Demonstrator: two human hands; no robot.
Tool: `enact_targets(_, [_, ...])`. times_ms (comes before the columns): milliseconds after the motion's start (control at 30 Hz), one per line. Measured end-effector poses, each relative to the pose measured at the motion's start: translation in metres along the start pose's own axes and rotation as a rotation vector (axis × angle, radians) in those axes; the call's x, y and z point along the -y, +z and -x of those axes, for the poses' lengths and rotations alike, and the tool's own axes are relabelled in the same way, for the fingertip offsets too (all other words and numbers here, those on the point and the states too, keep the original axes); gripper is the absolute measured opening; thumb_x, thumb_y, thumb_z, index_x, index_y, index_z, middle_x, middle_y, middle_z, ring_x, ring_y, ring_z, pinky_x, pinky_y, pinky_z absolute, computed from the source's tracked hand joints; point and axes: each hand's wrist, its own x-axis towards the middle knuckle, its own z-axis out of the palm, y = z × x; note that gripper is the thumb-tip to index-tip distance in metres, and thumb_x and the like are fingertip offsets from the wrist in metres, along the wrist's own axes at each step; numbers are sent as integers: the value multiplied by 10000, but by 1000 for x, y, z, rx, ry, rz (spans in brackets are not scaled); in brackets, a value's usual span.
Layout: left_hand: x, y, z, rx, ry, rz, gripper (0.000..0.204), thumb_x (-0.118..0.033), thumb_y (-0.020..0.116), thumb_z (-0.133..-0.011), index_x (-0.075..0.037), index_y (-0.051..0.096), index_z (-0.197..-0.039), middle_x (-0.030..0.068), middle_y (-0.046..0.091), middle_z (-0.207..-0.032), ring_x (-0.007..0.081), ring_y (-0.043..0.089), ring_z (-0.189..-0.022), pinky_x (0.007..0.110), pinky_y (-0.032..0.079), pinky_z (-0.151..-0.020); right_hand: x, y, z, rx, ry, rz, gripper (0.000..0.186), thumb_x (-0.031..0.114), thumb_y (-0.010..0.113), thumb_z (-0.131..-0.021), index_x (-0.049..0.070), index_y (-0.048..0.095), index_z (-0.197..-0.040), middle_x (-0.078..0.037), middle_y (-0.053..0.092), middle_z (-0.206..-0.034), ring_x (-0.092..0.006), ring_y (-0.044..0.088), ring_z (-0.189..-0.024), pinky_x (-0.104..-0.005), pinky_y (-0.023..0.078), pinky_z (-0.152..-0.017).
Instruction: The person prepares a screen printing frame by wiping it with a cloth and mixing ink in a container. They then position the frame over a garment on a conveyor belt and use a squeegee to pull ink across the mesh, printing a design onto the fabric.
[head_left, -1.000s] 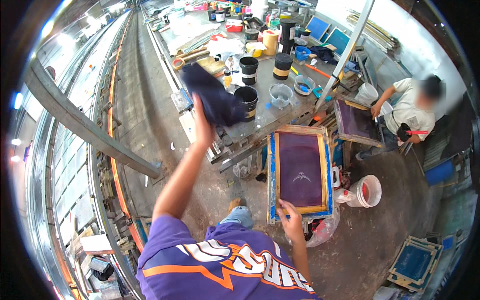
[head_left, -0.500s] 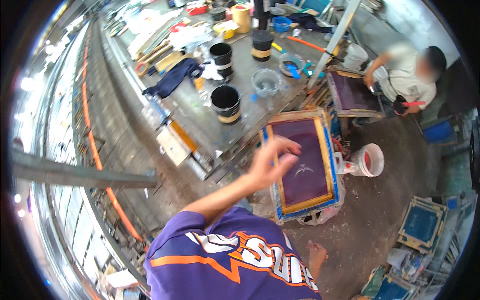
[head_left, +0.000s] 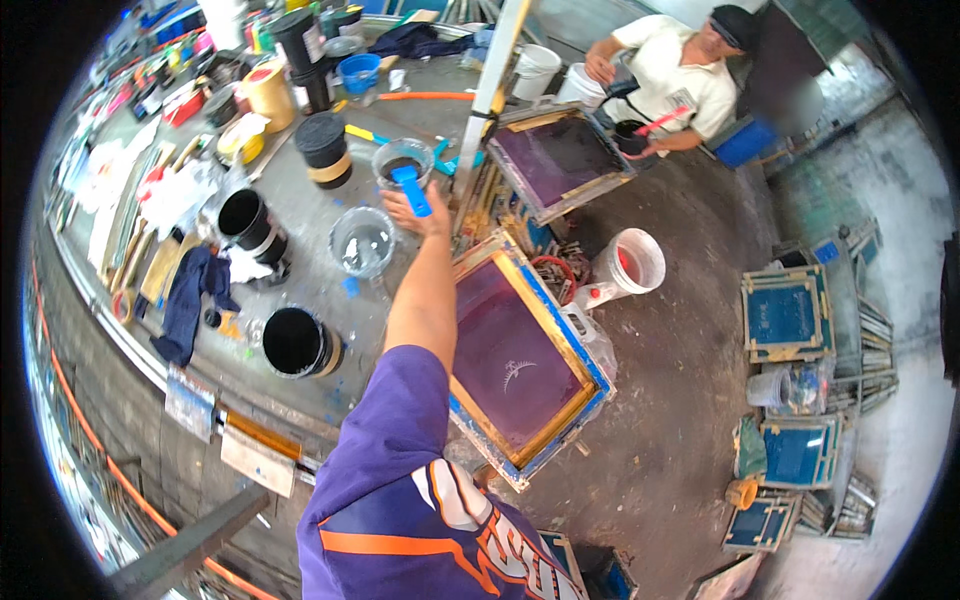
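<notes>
We see one hand (head_left: 418,210), which we take for the left, stretched out over the workbench (head_left: 300,215) with its fingers closed round the blue handle of a scraper (head_left: 410,186) whose end sits in a clear tub of dark ink (head_left: 403,160) near the bench's right edge. A second clear tub (head_left: 362,241) stands just beside the forearm, and two open black buckets (head_left: 295,341) are nearer the bench's front edge. A purple screen frame (head_left: 520,358) leans just off that right edge; the other hand is out of sight.
</notes>
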Motion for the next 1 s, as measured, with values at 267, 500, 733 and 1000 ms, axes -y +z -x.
enact_targets(267, [-21,-21,-8,-26,-38,85,1012,-355,949,-548,-75,484,-1402,155,572,-1321,356,553,-1193,476,433,-990,-7,42,21,-171,1,-177,295,282,666,-903,14,709,-1017,-198,716,-881,-267,714,-809,-371,525,-742])
enact_targets(500, [-12,-46,50,-74,163,376,1007,-290,932,-576,35,450,-1397,228,545,-1325,406,501,-1248,496,388,-1060,273,-48,-38,-400,-837,-51,401,77,695,-881,13,607,-1267,-178,660,-1147,-328,649,-1071,-406,505,-921])
enact_targets(733, [12,-179,173,295,270,834,884,-235,900,-682,32,438,-1386,227,552,-1300,359,522,-1242,461,416,-1071,471,-50,-7,-265,-1667,260,814,171,794,-774,92,409,-1487,-162,377,-1552,-382,344,-1429,-521,281,-1165])
enact_targets(1000, [108,-355,248,690,223,642,931,-108,903,-657,13,402,-1433,183,554,-1349,250,520,-1283,399,441,-1071,407,-32,18,318,-1942,-10,265,64,603,-909,40,569,-1171,-153,626,-1266,-330,580,-1221,-543,326,-1140])
